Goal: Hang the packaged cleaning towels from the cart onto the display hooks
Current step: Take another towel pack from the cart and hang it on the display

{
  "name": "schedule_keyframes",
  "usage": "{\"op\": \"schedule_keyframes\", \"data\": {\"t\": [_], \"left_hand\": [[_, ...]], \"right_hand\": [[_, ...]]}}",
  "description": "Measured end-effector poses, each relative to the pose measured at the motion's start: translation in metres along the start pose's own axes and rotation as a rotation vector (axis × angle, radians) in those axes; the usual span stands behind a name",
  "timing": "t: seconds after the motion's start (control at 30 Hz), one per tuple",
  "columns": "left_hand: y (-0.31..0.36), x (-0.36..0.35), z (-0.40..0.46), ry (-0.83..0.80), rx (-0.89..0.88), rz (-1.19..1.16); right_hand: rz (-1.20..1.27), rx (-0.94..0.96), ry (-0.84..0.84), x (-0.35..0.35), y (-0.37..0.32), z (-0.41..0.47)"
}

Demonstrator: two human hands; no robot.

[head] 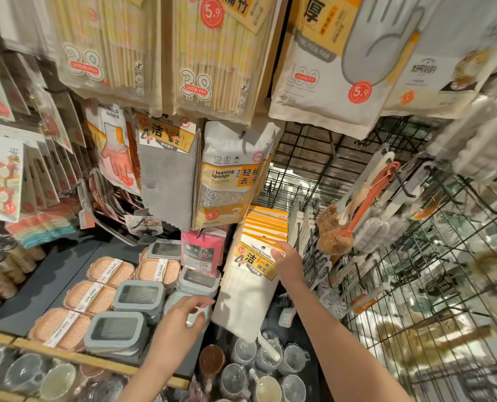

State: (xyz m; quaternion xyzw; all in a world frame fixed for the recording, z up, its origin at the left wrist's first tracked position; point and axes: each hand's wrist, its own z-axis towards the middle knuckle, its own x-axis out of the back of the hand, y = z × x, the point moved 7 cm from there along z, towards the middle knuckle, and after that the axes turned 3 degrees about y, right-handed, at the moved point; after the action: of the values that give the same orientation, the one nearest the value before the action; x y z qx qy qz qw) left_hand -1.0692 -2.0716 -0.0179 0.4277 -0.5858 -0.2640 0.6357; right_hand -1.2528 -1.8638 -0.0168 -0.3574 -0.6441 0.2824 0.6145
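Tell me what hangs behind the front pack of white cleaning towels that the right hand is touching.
Behind the front towel pack, touched by the right hand, a row of identical yellow-topped packs hangs. Only their header cards show; their towels and the hook are covered.

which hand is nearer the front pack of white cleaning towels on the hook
Right. The right hand touches the header card of the front white cleaning towels pack. The left hand hovers lower left, apart from it, over the grey containers.
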Motion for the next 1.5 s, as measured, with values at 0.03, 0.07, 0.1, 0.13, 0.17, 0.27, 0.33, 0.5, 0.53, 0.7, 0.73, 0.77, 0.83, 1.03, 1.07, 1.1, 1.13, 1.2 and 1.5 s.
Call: {"op": "schedule_keyframes", "data": {"t": [0.03,0.07,0.1,0.13,0.17,0.27,0.33,0.5,0.53,0.7,0.73,0.77,0.83,1.03,1.07,1.1,1.13,1.2,1.5], "left_hand": [[0.009,-0.003,0.006,-0.012,-0.043,-0.006],[0.019,-0.008,0.013,-0.026,-0.093,-0.003],[0.030,-0.013,0.020,-0.045,-0.146,0.014],[0.041,-0.020,0.028,-0.066,-0.196,0.043],[0.050,-0.027,0.036,-0.087,-0.243,0.074],[0.065,-0.052,0.065,-0.133,-0.332,0.188],[0.067,-0.066,0.083,-0.170,-0.344,0.280],[0.062,-0.091,0.117,-0.301,-0.338,0.464],[0.059,-0.095,0.120,-0.335,-0.327,0.500],[0.051,-0.105,0.135,-0.348,-0.329,0.610],[0.052,-0.106,0.137,-0.354,-0.314,0.612],[0.053,-0.107,0.139,-0.361,-0.302,0.614],[0.054,-0.109,0.139,-0.372,-0.292,0.603],[0.058,-0.107,0.126,-0.386,-0.233,0.432],[0.060,-0.106,0.122,-0.370,-0.228,0.407],[0.061,-0.104,0.118,-0.351,-0.218,0.387],[0.063,-0.102,0.114,-0.326,-0.209,0.376],[0.066,-0.100,0.104,-0.265,-0.196,0.380],[0.067,-0.064,0.013,0.032,0.010,0.347]], "right_hand": [[-0.018,0.004,-0.012,0.001,-0.001,0.003],[-0.040,0.006,-0.023,0.002,-0.002,0.005],[-0.056,0.008,-0.028,0.002,-0.002,0.008],[-0.062,0.003,-0.028,0.002,-0.002,0.010],[-0.061,-0.004,-0.021,0.001,-0.002,0.012],[-0.044,-0.020,0.029,-0.001,-0.002,0.011],[-0.044,-0.005,0.070,-0.003,-0.002,0.011],[-0.011,-0.050,0.161,-0.005,0.010,0.019],[-0.009,-0.060,0.170,-0.004,0.011,0.021],[-0.111,-0.054,0.188,-0.005,0.007,0.034],[-0.114,-0.061,0.191,-0.006,0.008,0.037],[-0.114,-0.064,0.191,-0.006,0.008,0.038],[-0.109,-0.065,0.171,-0.006,0.007,0.040],[-0.045,0.006,0.036,0.001,0.005,0.032],[-0.025,0.028,0.022,0.004,0.006,0.028],[-0.014,0.053,0.011,0.008,0.006,0.023],[-0.014,0.077,-0.003,0.012,0.005,0.018],[-0.029,0.109,-0.040,0.022,0.004,0.007],[-0.071,0.300,-0.341,0.030,-0.030,-0.064]]}}
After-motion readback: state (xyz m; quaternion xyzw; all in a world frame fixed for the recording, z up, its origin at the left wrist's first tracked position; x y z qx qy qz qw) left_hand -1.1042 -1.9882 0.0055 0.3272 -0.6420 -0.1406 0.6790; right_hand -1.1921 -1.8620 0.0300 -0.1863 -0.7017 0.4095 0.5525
